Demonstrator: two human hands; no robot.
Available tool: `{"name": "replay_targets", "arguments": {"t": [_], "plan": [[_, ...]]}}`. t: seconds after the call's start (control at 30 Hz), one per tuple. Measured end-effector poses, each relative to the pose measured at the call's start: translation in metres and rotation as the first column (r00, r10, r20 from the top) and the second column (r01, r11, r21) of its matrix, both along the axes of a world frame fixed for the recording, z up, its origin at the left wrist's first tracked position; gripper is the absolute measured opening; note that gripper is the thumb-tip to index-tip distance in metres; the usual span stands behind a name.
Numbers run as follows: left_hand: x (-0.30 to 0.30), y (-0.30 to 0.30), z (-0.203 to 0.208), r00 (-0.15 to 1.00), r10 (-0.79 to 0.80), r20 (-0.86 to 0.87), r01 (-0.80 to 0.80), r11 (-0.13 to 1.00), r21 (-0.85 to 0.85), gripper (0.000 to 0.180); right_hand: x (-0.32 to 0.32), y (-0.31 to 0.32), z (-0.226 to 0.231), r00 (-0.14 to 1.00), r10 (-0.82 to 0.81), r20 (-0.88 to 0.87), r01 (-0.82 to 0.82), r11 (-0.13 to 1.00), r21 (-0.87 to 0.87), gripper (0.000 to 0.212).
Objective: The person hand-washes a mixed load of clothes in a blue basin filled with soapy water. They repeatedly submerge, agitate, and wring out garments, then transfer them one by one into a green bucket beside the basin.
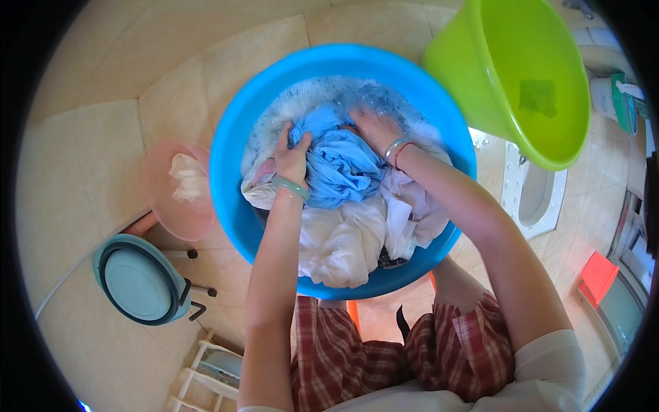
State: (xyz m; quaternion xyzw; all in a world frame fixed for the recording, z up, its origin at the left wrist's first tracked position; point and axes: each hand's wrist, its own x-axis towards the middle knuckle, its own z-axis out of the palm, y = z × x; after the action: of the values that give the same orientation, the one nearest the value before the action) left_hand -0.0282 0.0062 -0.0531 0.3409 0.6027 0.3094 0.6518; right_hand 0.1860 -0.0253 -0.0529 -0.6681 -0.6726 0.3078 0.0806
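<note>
A large blue basin [230, 199] holds soapy water and a heap of wet laundry. On top lies a bunched light-blue garment [343, 168], whose kind the folds hide. My left hand [294, 161], a green bangle at its wrist, is closed on the left side of this garment, thumb and fingers pinching the fabric. Bent over the garment's upper right edge, my right hand [377, 130] grips it by the suds [412, 120]; its fingertips are partly hidden. White laundry [340, 240] is piled nearer to me, below the blue bundle.
A tall lime-green tub [473, 82] stands tilted against the basin's far right. To the left are a pink basin [185, 223] with pale cloth [189, 177] and a grey-green folding basin [137, 278]. A white squat toilet [535, 199] lies right, a white rack [199, 384] lower left.
</note>
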Motion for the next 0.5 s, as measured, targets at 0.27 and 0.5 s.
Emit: {"name": "replay_targets", "arguments": {"t": [0.27, 0.5], "plan": [[0.02, 0.005, 0.042, 0.885, 0.139, 0.445, -0.049, 0.977, -0.207, 0.065, -0.042, -0.013, 0.053, 0.972, 0.06, -0.229, 0.053, 0.889, 0.456, 0.01], [0.021, -0.013, 0.085, 0.706, 0.243, 0.665, 0.092, 0.9, -0.426, 0.061, -0.111, -0.052, 0.133, 0.873, 0.433, -0.226, -0.174, 0.709, 0.684, 0.012]]}}
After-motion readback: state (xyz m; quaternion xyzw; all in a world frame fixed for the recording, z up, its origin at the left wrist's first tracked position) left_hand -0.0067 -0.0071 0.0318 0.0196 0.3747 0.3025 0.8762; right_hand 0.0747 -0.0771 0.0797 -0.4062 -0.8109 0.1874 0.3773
